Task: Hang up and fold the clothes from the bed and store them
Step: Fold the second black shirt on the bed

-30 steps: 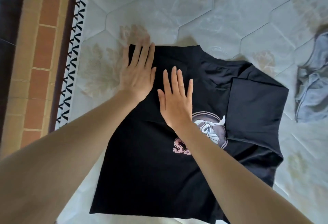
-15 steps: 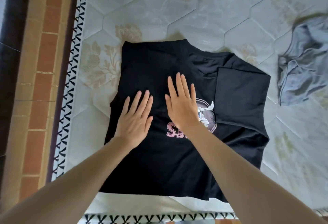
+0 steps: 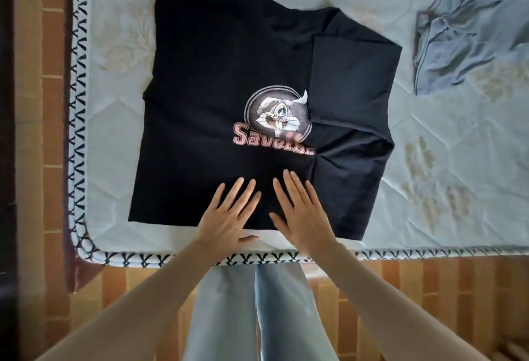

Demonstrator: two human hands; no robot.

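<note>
Two flat hands on a black T-shirt point(image 3: 200, 103).
Left hand point(image 3: 229, 217) and right hand point(image 3: 300, 214) press its hem, fingers straight, at the bed's point(image 3: 114, 234) near edge.

Left hand point(image 3: 229, 214) and right hand point(image 3: 300, 212) side by side — fingers straight, palms down.

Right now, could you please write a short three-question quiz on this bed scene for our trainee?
1. True or false: both hands lie flat on the black T-shirt.
2. Which side of the shirt is folded over the print? A) its right side B) its left side
3. What lies crumpled at the far right of the mattress?

Key: 1. True: left hand, right hand. 2. A. 3. A grey-blue garment.
</note>
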